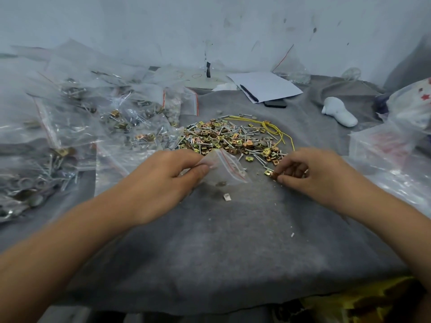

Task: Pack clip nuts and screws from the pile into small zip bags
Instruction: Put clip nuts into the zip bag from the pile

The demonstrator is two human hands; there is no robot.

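— Between left grip (pixel 163 176) thumb and fingers: small zip bag (pixel 227 167), pinched by its edge. Right grip (pixel 310 173)?
— Curled, pinching clip nuts (pixel 271 174) at pile's (pixel 233 138) near edge. Beyond both grips: pile on grey-clothed counter (pixel 221 241).

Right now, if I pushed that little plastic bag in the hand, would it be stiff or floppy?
Probably floppy: the zip bag looks thin and see-through, and it bends where the left hand pinches it. It likely weighs almost nothing, since it looks nearly empty. On the grey cloth it would probably crumple instead of sliding.
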